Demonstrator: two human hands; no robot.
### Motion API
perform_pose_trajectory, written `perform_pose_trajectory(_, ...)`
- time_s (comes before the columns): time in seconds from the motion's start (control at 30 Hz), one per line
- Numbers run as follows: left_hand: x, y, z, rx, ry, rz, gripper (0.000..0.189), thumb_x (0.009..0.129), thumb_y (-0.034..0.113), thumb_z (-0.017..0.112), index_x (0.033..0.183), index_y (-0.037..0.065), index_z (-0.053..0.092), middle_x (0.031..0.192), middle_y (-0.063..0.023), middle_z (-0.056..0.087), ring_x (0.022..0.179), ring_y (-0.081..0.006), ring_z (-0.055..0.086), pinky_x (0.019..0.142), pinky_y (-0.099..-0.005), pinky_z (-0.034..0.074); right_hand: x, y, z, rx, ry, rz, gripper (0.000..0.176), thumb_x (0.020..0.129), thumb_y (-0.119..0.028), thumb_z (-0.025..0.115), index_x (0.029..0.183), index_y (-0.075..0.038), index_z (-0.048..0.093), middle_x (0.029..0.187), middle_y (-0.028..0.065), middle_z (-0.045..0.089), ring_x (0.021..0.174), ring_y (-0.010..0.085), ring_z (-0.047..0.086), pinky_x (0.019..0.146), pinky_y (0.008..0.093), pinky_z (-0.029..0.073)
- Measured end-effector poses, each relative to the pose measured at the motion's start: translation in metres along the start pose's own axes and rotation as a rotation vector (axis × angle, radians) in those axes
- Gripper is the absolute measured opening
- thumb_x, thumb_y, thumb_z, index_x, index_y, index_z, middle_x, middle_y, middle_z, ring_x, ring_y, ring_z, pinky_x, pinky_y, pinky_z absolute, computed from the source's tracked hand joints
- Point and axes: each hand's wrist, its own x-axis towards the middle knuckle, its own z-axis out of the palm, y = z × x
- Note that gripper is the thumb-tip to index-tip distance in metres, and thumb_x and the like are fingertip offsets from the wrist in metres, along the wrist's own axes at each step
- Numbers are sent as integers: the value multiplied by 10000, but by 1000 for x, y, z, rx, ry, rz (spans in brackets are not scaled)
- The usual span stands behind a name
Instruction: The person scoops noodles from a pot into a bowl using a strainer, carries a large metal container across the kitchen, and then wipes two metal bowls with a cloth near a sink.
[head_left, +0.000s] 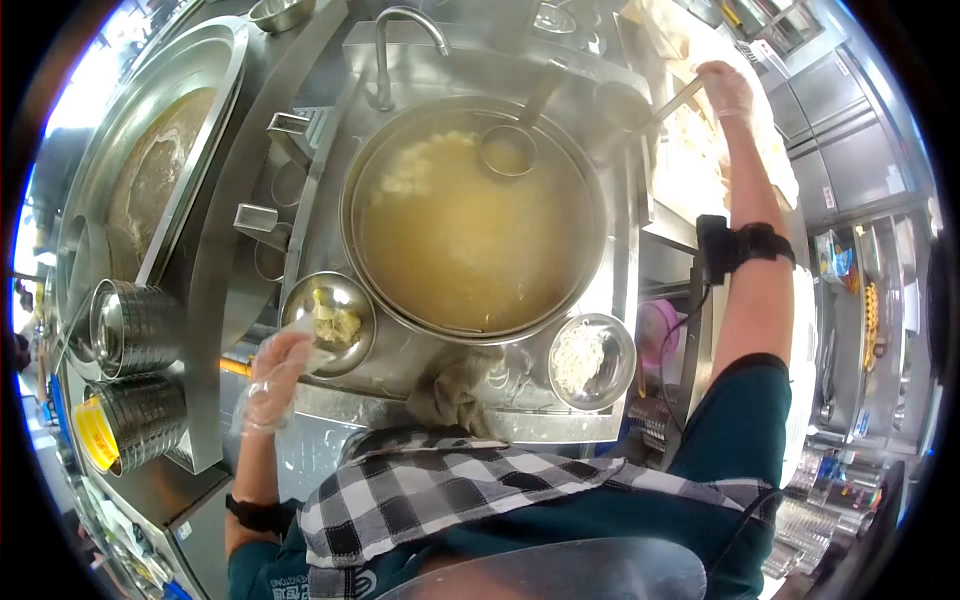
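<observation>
My right hand (pixel 728 92), in a clear glove, is closed around the handle of a ladle (pixel 680 103). Its blurred round head is over the right rear of the big round pot (pixel 598 225), which holds steaming, cloudy yellowish liquid. A second ladle (pixel 508 150) rests in the pot at the back. My left hand (pixel 275 380), also gloved, is at the left edge of a steel bowl (pixel 362 300). Its fingers are drawn together, and what they hold, if anything, is hard to make out. Yellow-green food (pixel 336 325) lies in that bowl.
Right of the pot's front is a bowl of white shreds (pixel 580 358). A grey cloth (pixel 450 390) lies at the front edge. Behind the pot rises a faucet (pixel 384 60). On the left are a large pan (pixel 235 60) of brown liquid and steel cylinders (pixel 140 325).
</observation>
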Motion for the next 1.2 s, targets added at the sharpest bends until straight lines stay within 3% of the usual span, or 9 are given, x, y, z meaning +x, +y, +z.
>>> perform_pose_trajectory(0.17, -23, -19, -2, -277, 81, -143, 184, 812, 140, 551, 955, 25, 568, 843, -10, 565, 740, -74, 519, 625, -210, 417, 5, -6, 0, -16, -150, 111, 250, 687, -226, 531, 904, -160, 634, 915, 72, 611, 874, 201, 571, 756, 305, 434)
perform_pose_trajectory(0.23, -25, -31, 3, -429, 140, -258, 171, 814, 142, 553, 950, 39, 573, 830, -4, 570, 736, -68, 523, 610, -210, 423, -15, -86, -29, -697, -207, 27, 262, 713, -207, 513, 945, -118, 597, 1031, 61, 569, 903, 181, 563, 768, 299, 445)
perform_pose_trajectory(0.37, -21, -42, 10, -548, 81, -230, 168, 815, 139, 552, 950, 41, 574, 824, 1, 572, 737, -70, 524, 614, -210, 428, -39, -113, 76, 102, -167, -618, 238, 774, -106, 455, 985, -67, 559, 1052, 52, 550, 936, 183, 553, 781, 311, 454)
perform_pose_trajectory(0.47, -19, -31, 20, -230, 50, -247, 167, 815, 138, 553, 942, 34, 575, 816, -2, 572, 727, -74, 526, 613, -207, 430, -15, -102, 214, -154, 48, -873, 198, 767, -126, 493, 921, -61, 598, 1040, 55, 569, 956, 191, 548, 793, 316, 447)
perform_pose_trajectory(0.67, -40, 10, 16, -343, 179, -421, 178, 804, 122, 548, 948, 20, 574, 815, -16, 571, 732, -83, 529, 607, -214, 437, -51, -98, 229, -783, -465, -664, 248, 765, -134, 493, 992, -63, 564, 947, 123, 597, 911, 312, 552, 723, 394, 457)
perform_pose_trajectory(0.8, -57, -15, 16, -343, 221, -520, 174, 807, 129, 547, 941, 22, 575, 819, -19, 573, 732, -87, 531, 613, -218, 437, -107, -97, 168, -244, -707, -448, 188, 753, -154, 506, 889, -79, 613, 854, 103, 621, 767, 295, 583, 597, 413, 452)
perform_pose_trajectory(0.93, -46, -2, 7, -395, 169, -452, 189, 810, 145, 554, 959, 30, 569, 842, -24, 579, 749, -92, 537, 637, -222, 436, -165, -47, 213, -301, -1549, -981, 183, 721, -138, 554, 858, -29, 609, 748, 122, 580, 583, 223, 544, 520, 354, 437)
perform_pose_trajectory(1.1, -65, -72, -8, -348, 448, -279, 207, 815, 231, 542, 904, 44, 559, 763, -23, 558, 692, -97, 525, 601, -226, 424, -265, -75, 123, 994, -1194, 650, 161, 773, -76, 534, 843, 63, 575, 636, 22, 492, 507, 126, 456, 490, 224, 414)
perform_pose_trajectory(1.2, -93, -88, -60, -134, 829, -396, 241, 787, 264, 561, 873, 40, 543, 727, -39, 544, 644, -107, 516, 570, -231, 415, -248, -126, 31, 1323, -1139, 1099, 203, 785, -63, 515, 894, 104, 546, 628, -3, 469, 492, 88, 430, 488, 187, 398)
